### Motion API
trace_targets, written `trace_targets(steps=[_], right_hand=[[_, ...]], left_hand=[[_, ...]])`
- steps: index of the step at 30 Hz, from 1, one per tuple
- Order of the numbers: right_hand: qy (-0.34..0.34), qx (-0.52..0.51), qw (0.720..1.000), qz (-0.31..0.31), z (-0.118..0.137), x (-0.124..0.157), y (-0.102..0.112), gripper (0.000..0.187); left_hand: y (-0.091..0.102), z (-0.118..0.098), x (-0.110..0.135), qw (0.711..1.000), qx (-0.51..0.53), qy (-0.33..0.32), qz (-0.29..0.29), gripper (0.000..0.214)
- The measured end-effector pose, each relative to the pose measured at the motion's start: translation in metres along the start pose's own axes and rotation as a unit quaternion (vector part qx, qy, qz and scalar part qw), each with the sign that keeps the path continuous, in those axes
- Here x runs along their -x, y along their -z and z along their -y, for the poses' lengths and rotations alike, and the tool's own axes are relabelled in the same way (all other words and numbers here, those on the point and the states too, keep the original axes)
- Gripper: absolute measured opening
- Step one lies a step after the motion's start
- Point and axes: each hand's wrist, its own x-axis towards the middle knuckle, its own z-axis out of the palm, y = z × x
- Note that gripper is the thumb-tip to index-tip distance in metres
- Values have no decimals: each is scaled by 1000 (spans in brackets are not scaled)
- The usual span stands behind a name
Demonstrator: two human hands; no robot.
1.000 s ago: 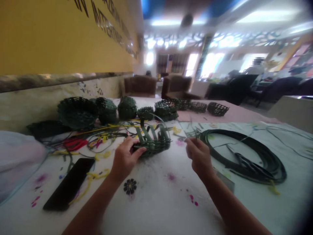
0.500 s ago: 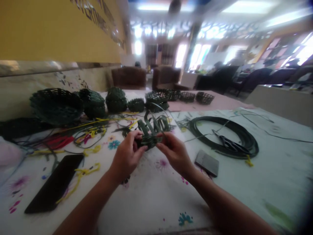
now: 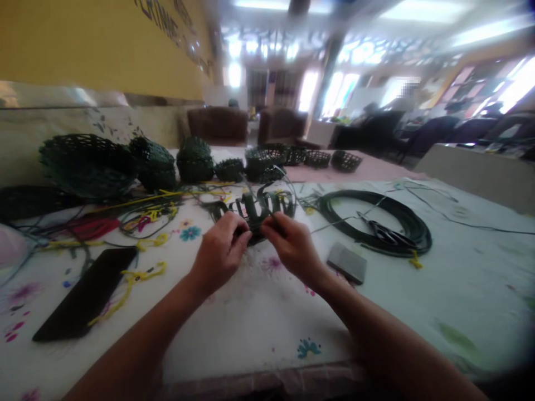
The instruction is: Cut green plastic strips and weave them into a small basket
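Between my hands is a small, partly woven basket (image 3: 252, 207) of dark green strips, its loose strip ends curling upward and outward. My left hand (image 3: 223, 245) grips its near left edge, thumb and fingers closed. On the near right edge, my right hand (image 3: 290, 242) pinches the weave, with a thin strip by its fingertips. A pale, narrow strip (image 3: 288, 177) arcs up behind the basket. The fingers partly hide the basket's near side.
Finished green baskets (image 3: 194, 160) line the back, with a large one (image 3: 87, 167) at left. A strip coil (image 3: 334, 220) carries scissors (image 3: 387, 234). A grey block (image 3: 346, 263) lies near my right wrist, a black phone-like slab (image 3: 86, 295) at left, beside yellow ties (image 3: 129, 284).
The basket has tipped, so more of its upright strips now show, spread out to the left. My hands have come slightly closer together along its near edge. The whole view has shifted slightly.
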Motion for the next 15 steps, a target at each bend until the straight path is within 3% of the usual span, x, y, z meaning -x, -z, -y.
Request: trace_targets(steps=[5, 9, 12, 15], right_hand=[[20, 12, 1000, -7, -2, 0, -1, 20], [25, -6, 1000, -15, -1, 3, -2, 6], [36, 2, 999, 10, -1, 5, -4, 11], [55, 32, 998, 29, -3, 5, -6, 4]], left_hand=[[0, 1, -1, 1000, 11, 12, 3, 3], [-1, 4, 0, 1000, 12, 16, -16, 2], [-1, 6, 1, 1000, 10, 12, -20, 2], [0, 4, 0, 1000, 6, -8, -3, 4]])
